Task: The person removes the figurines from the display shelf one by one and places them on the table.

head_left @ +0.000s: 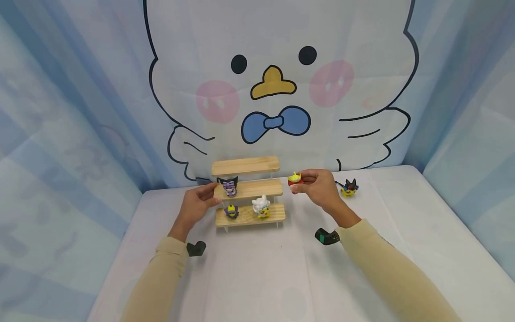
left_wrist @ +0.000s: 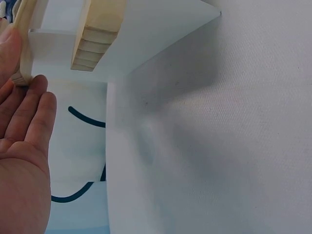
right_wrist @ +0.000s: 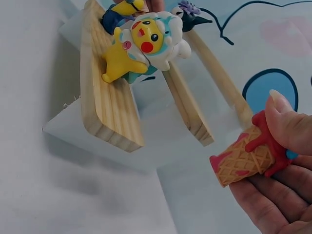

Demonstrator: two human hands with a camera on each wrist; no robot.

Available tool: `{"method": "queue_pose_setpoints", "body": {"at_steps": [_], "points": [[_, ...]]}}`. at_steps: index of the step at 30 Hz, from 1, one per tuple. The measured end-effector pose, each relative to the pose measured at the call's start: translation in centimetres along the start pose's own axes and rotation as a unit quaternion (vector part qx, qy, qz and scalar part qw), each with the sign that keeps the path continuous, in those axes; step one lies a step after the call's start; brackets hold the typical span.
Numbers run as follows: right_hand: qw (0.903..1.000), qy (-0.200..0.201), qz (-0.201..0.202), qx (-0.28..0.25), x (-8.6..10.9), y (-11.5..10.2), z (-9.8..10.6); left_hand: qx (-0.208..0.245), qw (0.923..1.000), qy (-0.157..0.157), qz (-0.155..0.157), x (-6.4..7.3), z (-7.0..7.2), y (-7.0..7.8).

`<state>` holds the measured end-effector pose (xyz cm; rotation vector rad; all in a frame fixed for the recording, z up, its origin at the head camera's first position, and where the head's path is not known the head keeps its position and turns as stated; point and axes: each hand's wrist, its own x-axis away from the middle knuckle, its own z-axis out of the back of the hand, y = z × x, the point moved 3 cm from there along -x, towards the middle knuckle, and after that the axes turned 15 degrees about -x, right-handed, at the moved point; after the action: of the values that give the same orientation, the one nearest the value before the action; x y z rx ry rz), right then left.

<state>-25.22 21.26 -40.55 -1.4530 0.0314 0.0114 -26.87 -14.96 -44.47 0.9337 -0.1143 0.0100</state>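
Observation:
My right hand (head_left: 322, 190) pinches a small figurine (head_left: 295, 180) with a yellow top and a red middle, just right of the wooden tiered shelf (head_left: 261, 188). Seen from the right wrist, it has a waffle cone (right_wrist: 243, 158) with red drips, and the thumb lies across its red part. At the shelf's left end my left hand (head_left: 196, 206) holds the middle board, thumb on one face and fingers on the other. A dark-eared purple figurine (head_left: 229, 186) stands on that board. On the lowest board are a purple-and-yellow figurine (head_left: 231, 211) and a yellow one in a white hood (head_left: 262, 207).
A yellow figurine with black ears (head_left: 349, 188) stands on the white table (head_left: 261, 277), right of my right hand. Dark wrist devices (head_left: 327, 237) show beside both sleeves. A curtain (head_left: 273, 147) with a cartoon face hangs behind the shelf.

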Motion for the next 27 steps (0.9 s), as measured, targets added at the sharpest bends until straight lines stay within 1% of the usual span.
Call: {"method": "queue_pose_setpoints", "body": {"at_steps": [9, 18, 27], "points": [[0.9999, 0.01, -0.011, 0.006, 0.3, 0.4, 1.0, -0.008, 1.0, -0.001, 0.003, -0.1, 0.1, -0.1], [0.9995, 0.025, -0.012, 0.012, 0.6, 0.6, 2.0, 0.002, 1.0, 0.0, 0.006, -0.1, 0.0, -0.1], [0.9994, 0.03, -0.012, 0.014, 0.7, 0.8, 2.8, -0.001, 1.0, 0.001, 0.006, 0.0, 0.1, 0.2]]}}
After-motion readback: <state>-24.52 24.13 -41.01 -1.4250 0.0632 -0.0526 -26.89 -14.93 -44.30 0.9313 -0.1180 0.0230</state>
